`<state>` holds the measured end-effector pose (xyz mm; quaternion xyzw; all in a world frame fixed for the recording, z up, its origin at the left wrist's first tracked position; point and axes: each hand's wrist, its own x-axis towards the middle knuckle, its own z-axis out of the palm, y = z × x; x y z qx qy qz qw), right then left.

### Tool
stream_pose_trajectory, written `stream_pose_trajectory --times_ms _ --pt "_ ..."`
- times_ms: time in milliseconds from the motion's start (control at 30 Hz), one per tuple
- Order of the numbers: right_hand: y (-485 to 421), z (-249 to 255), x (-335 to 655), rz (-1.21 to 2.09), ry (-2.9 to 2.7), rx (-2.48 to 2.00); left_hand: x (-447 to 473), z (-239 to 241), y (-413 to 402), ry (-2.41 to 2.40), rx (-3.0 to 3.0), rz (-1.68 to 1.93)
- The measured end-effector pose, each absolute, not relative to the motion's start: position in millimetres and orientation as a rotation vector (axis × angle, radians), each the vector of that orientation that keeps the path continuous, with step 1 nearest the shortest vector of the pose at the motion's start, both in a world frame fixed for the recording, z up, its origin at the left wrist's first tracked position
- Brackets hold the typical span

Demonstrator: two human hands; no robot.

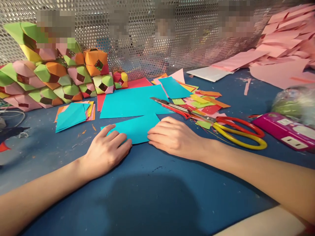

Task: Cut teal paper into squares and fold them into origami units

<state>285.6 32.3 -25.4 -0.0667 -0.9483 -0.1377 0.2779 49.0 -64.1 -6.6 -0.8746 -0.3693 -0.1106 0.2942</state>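
Observation:
A folded teal paper (pixel 137 128) lies on the blue table (pixel 152 196) in front of me. My left hand (pixel 107 151) rests on its left edge, fingers curled, the forefinger stretched over the corner. My right hand (pixel 173 136) presses its right edge with fingers bent down onto the paper. Just behind lies a larger teal sheet (pixel 130 103). Red and yellow scissors (pixel 221 126) lie to the right of my right hand, blades pointing left over the sheet.
Folded paper modules (pixel 49 78) are stacked at the back left against a perforated metal wall. A stack of teal folded pieces (pixel 71 116) lies left. Coloured scraps (pixel 201 98), pink paper (pixel 283 52), a pink power strip (pixel 287 131) and a plastic bag (pixel 295 103) fill the right.

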Motion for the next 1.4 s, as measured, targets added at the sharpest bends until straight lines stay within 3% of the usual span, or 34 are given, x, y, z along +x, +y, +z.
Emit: stream_pose_trajectory --times_ms 300,567,800,1167,1400 --pt "41 -9 298 -0.361 -2.627 -0.239 52 -6 -68 -1.075 -2.286 -0.210" --pt "83 23 338 -0.248 -2.632 -0.977 48 -5 -62 -1.239 -2.379 -0.316" --pt "95 1 329 -0.203 -2.640 -1.287 35 -12 -51 -1.600 -2.350 -0.307" --pt "109 -15 324 -0.197 -2.576 -1.223 33 -14 -47 -1.831 -2.339 -0.267" --pt "98 -6 323 -0.189 -2.366 -1.161 31 -14 -48 -1.725 -2.334 -0.351"
